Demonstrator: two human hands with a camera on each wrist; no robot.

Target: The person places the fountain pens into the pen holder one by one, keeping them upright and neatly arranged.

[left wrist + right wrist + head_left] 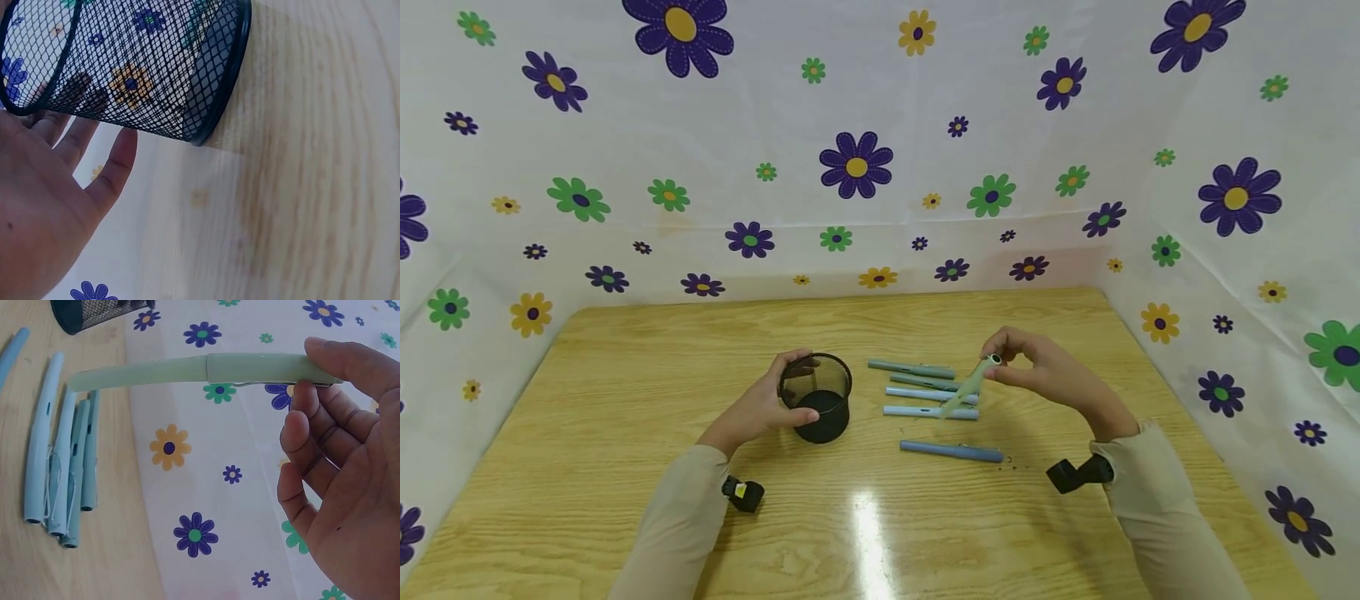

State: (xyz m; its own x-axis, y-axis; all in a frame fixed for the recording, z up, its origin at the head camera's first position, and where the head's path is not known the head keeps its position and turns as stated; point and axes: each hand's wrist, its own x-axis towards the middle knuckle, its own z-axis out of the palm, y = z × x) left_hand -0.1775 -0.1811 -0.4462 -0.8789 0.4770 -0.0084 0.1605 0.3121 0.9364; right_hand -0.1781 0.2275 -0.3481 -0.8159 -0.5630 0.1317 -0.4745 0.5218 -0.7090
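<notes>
In the head view my left hand (767,404) is round the left side of a black mesh cup (823,427), thumb in front and fingers behind; the left wrist view shows fingertips against the mesh (150,94). My right hand (1037,367) pinches a pale green pen (966,390) by its capped end, its other end slanting down above the pens. In the right wrist view the pen (150,372) lies between thumb and fingertips of the hand (350,462). Under it are a teal pen (910,367), a green pen (917,381) and light blue pens (917,411).
A darker blue pen (951,451) lies apart, nearer the front. The wooden table (662,367) meets flowered cloth (790,167) at the back and sides. Small dark specks are near the blue pen's right end.
</notes>
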